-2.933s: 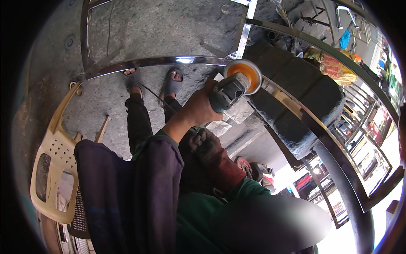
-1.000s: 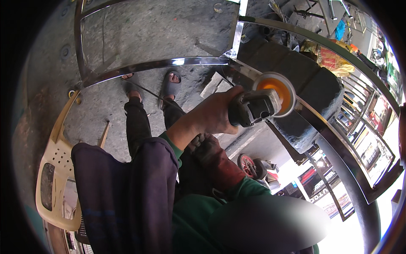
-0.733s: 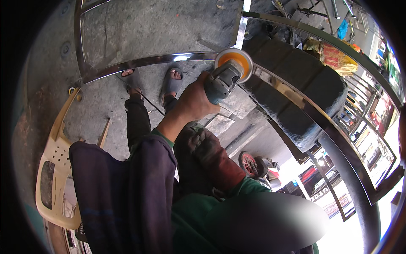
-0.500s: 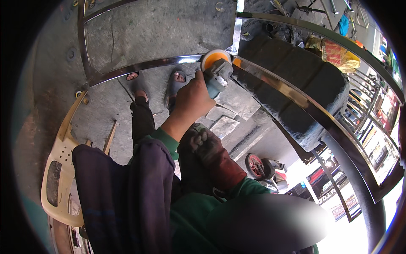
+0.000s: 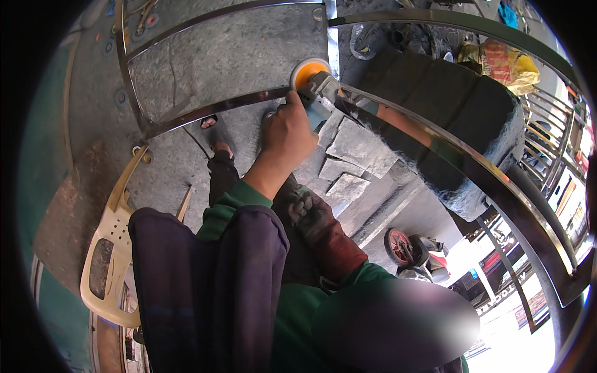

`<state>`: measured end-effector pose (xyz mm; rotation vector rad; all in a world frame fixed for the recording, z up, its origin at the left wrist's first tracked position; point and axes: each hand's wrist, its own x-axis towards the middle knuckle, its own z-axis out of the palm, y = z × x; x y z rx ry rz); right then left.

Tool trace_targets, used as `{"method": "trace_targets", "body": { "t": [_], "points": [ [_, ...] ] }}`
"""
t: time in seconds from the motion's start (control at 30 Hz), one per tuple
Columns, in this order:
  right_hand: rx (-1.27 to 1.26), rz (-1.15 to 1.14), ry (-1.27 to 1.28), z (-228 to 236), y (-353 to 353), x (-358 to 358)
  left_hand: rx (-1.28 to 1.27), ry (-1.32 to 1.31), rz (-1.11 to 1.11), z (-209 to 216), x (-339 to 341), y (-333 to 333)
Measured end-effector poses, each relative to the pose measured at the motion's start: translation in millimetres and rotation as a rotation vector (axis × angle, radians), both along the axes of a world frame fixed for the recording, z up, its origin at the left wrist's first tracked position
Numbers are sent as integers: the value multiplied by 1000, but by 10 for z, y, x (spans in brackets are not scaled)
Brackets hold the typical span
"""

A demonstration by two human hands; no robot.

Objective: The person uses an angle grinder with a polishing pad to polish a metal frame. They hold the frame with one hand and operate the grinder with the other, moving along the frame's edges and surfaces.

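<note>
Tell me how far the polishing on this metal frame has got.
Done, apparently: the rail right of the disc already shines like a mirror. In hand: the left hand holds the grinder, its orange disc at the joint with the upright bar. Left: whether the curved bar needs work cannot be told from here. The gloved right hand rests on the lap.

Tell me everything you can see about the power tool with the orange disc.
The handheld grinder has a grey-blue body and a round orange disc at its head. The left hand grips the body from behind. The disc seems to rest against the shiny curved metal rail, near where an upright bar joins. Its cord and switch cannot be made out.
</note>
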<state>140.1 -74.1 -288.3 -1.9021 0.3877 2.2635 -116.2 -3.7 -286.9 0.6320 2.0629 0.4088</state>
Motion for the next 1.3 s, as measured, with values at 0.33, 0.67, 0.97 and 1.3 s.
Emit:
{"method": "trace_targets", "body": {
  "t": [0.33,0.67,0.97,1.3],
  "points": [
    [2,7,30,-62,98,89,258,-139,222,-244,139,-415],
    [-4,-86,82,-118,116,127,376,-189,425,-531,-517,244],
    [-38,-33,100,-199,122,121,426,-303,410,-593,-702,420],
    [-7,-27,130,-253,49,147,554,-452,408,-548,-831,380]
  ]
}}
